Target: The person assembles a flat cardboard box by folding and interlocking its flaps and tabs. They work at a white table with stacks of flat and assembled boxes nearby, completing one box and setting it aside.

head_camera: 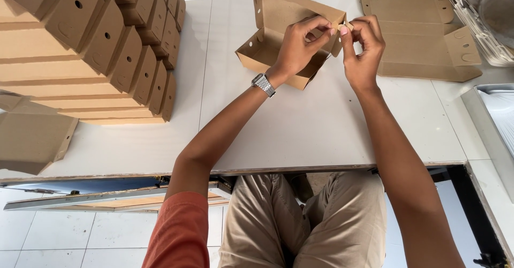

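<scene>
- Nearest the camera: khaki-trousered knees and an orange sleeve at 7 o'clock, under the white table edge.
- Half-folded brown cardboard box at 12 o'clock on the table, long axis running from 8 to 2 o'clock, open side up.
- Left hand, wristwatch on the wrist, draped over the box's near wall, fingers closed in a pinch on a small corner tab.
- Right hand just beside it at 1 o'clock, fingertips pinching the same tab from the other side.
- Tab between both hands, touching both; left hand nearer the box body.
- Flat unfolded blank at 2 o'clock; stacked finished boxes at 10 o'clock.
</scene>
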